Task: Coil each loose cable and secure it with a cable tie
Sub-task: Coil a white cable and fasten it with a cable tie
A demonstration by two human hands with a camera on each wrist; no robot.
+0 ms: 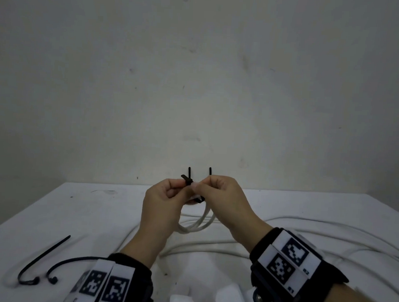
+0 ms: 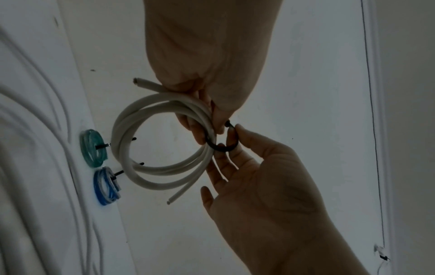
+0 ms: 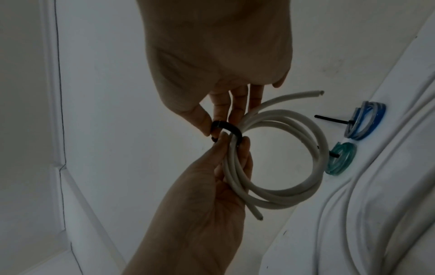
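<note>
Pinching black cable tie (image 2: 222,147), fingers (image 3: 244,150) gripping white coil (image 3: 277,188)

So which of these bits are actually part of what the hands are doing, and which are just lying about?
In the job:
white cable coil, held by the left hand
black cable tie, pinched by the right hand
spare ties and loose white cables, waiting on the table

Lying about:
green coil and blue coil, each already tied

Right hand (image 3: 212,65) pinched black cable tie (image 3: 231,131) looped round white cable coil (image 3: 277,163); left hand (image 3: 212,195) gripped coil. Blue coil (image 3: 367,121) and green coil (image 3: 341,160) lay right.
</note>
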